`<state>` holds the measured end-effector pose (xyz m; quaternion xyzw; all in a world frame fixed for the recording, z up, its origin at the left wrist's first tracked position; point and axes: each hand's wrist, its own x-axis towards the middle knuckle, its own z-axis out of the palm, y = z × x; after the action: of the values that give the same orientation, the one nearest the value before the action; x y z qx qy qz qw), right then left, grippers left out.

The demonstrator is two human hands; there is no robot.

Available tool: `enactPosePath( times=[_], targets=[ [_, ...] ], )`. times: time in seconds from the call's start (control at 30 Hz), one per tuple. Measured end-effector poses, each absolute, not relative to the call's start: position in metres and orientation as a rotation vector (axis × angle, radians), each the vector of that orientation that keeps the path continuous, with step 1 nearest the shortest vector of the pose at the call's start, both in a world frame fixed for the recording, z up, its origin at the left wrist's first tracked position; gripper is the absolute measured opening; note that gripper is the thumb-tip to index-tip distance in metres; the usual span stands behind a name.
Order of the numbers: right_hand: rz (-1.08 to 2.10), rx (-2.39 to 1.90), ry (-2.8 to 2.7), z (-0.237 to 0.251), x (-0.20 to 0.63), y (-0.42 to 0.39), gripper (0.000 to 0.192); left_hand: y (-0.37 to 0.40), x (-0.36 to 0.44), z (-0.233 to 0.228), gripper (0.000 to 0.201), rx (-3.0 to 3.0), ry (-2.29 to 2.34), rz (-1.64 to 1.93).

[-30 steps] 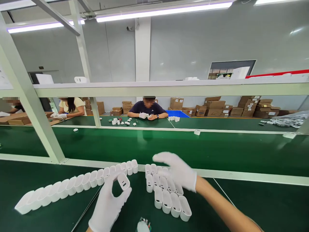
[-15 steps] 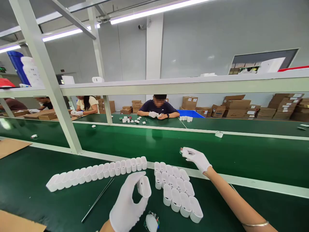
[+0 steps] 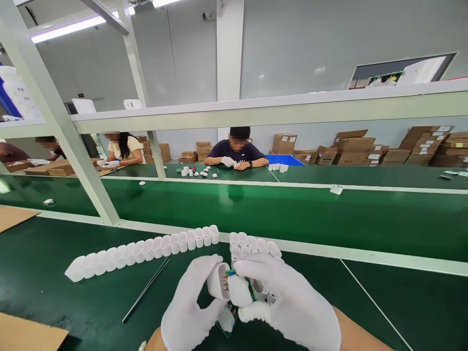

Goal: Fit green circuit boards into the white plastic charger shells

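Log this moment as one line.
left hand: holds white case | right hand: holds circuit piece at case opening | second circuit piece: on table | rod: on table

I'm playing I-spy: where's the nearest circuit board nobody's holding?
In the head view, that circuit board lies bottom middle on the green table, between the left hand and right hand, below the held white case.

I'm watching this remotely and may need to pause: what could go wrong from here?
The board assembly in the right hand might catch on the rim of the housing in the left hand. The loose board, lying beneath the hands, could get knocked. The right hand might also bump the grouped housings behind it.
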<state>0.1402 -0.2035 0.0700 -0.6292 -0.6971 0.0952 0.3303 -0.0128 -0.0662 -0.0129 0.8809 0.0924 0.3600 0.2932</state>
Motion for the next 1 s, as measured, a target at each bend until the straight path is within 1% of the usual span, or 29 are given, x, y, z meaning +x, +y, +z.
enactPosePath(
  times=[0.07,0.23,0.33,0.5,0.57,0.73,0.8,0.93,1.0],
  targets=[
    [0.26,-1.641,-1.785,0.069,0.141,-0.2,0.018,-0.067,-0.014,-0.013,0.059,2.351,0.255,0.961],
    [0.257,-1.64,-1.754,0.074,0.138,-0.2,0.032,-0.062,-0.016,-0.013,0.064,2.418,0.213,0.971],
    [0.258,-1.685,-1.777,0.073,0.137,-0.201,0.033,-0.06,-0.018,-0.017,0.067,2.451,0.232,0.946],
    [0.112,-1.755,-1.921,0.068,0.136,-0.202,0.028,-0.059,-0.021,-0.021,0.064,2.489,0.303,0.917],
    [0.099,-1.81,-1.982,0.069,0.135,-0.201,0.026,-0.058,-0.022,-0.021,0.063,2.497,0.297,0.919],
    [0.373,-1.966,-1.886,0.076,0.129,-0.198,0.03,-0.058,-0.022,-0.02,0.057,2.515,0.282,0.957],
    [0.413,-2.027,-1.806,0.078,0.128,-0.196,0.031,-0.058,-0.021,-0.021,0.055,2.51,0.275,0.966],
    [0.379,-1.99,-1.893,0.077,0.129,-0.193,0.031,-0.058,-0.02,-0.023,0.052,2.5,0.284,0.928],
    [0.242,-1.919,-1.999,0.075,0.131,-0.194,0.032,-0.057,-0.022,-0.024,0.053,2.487,0.295,0.906]
  ],
)
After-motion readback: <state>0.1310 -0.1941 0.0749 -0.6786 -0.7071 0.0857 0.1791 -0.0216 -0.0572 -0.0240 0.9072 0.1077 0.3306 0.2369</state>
